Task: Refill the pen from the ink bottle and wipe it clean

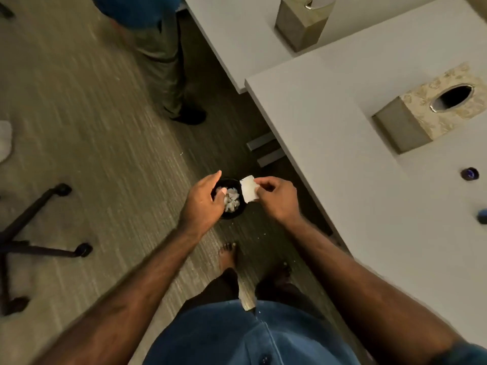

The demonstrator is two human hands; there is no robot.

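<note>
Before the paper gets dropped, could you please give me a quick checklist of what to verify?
1. Right hand pinches the white paper scrap: ok.
2. Scrap is over the black bin on the floor: not ok, it overlaps the bin's right edge only.
3. Left hand clear of the bin opening: not ok, it covers the left side.
4. Bin has room: ok, crumpled paper sits inside.
5. Pen in view: not ok.

Head camera looks steeply down over floor (79, 127), desk edge (303, 127) right (wide-angle, apparently motion-blurred).
</note>
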